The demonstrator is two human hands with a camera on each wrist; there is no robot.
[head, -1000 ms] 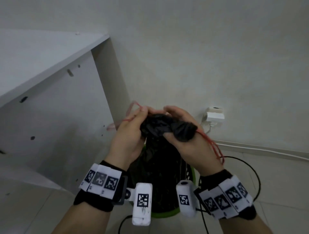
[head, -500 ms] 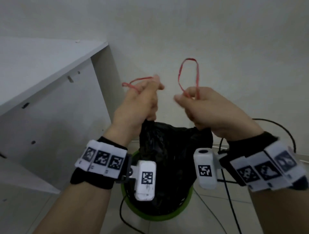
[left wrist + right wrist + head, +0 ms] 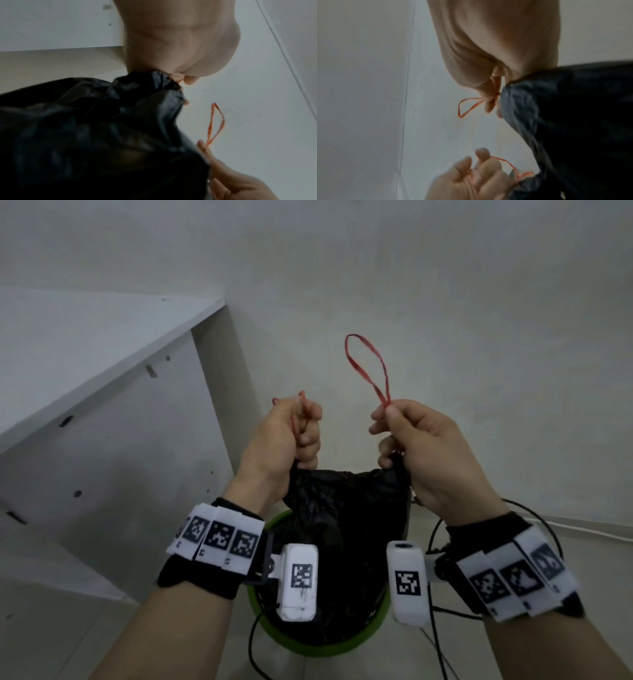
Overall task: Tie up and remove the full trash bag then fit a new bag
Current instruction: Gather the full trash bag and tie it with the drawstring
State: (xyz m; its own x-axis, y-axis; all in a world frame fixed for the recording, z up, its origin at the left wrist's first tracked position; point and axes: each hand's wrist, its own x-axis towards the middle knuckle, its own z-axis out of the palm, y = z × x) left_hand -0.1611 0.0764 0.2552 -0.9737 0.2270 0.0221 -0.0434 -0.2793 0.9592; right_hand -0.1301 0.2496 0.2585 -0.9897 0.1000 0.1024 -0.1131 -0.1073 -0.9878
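Both hands are raised above a green trash bin (image 3: 318, 655) that stands on the tiled floor (image 3: 513, 645), close to the far wall (image 3: 411, 268). The left hand (image 3: 279, 440) has its fingers (image 3: 308, 440) curled tight around the left corner of the black trash bag (image 3: 342, 525) and a red drawstring (image 3: 303, 405) that crosses the knuckles. The right hand (image 3: 431, 453) pinches the base of the other red drawstring loop (image 3: 368, 364) between thumb and forefinger, while its lower fingers are curled on the bag's right corner. That loop stands upright above the hand, free in the air against the wall.

The bag's top edge stretches between the two hands, with open space between the fists; its body hangs down into the bin, and the green rim shows around it on the near side. In the left wrist view the bag (image 3: 102, 135) bunches into the palm.

To the left, a white shelf unit (image 3: 102, 405) reaches out, its right edge just beside the left hand. To the right the wall and floor are open, apart from black cables (image 3: 435, 628) trailing on the tiles beside the bin.
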